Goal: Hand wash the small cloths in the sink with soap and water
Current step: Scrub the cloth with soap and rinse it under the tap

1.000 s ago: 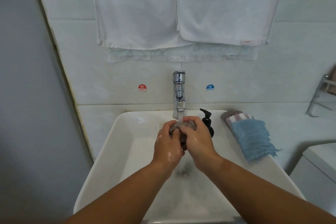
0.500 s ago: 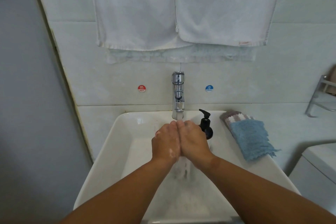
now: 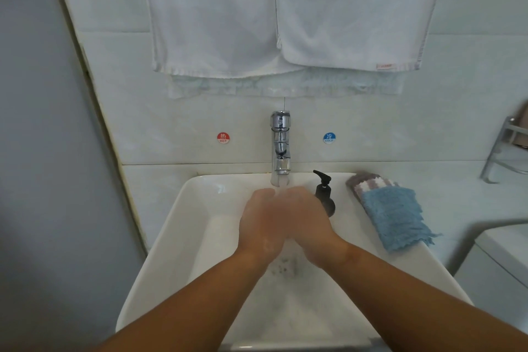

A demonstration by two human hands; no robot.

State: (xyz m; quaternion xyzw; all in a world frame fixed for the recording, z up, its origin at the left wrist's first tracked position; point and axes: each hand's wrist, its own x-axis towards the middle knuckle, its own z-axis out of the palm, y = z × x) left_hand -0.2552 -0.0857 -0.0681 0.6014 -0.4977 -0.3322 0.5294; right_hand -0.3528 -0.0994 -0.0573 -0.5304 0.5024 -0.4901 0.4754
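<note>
1. Directly below the faucet (image 3: 280, 146), the left hand (image 3: 261, 226) and right hand (image 3: 307, 223) press side by side over the sink (image 3: 183, 237), under the running water (image 3: 279, 181).
2. Both hands are smeared by motion blur, so I cannot tell whether their fingers are apart, together or clamped on anything.
3. Whatever lies between the palms is hidden by the backs of the hands.
4. Right of the faucet, a blue cloth (image 3: 397, 217) lies on the sink's rim. It covers most of a striped cloth (image 3: 368, 184), and only that one's far end peeks out.
5. Just right of the faucet stands a black soap dispenser (image 3: 324, 194), its lower body partly covered by the right hand.
6. Below the faucet and hands, the basin floor is hazy, with dark specks too blurred to make out.
7. Above the faucet hang white towels (image 3: 285, 8), cut off by the top edge.
8. Level with the faucet on the wall are a red HOT sticker (image 3: 223, 138) to its left and a blue COLD sticker (image 3: 329, 138) to its right.
9. Far right of the faucet, a metal rack (image 3: 508, 146) is cut by the frame edge.
</note>
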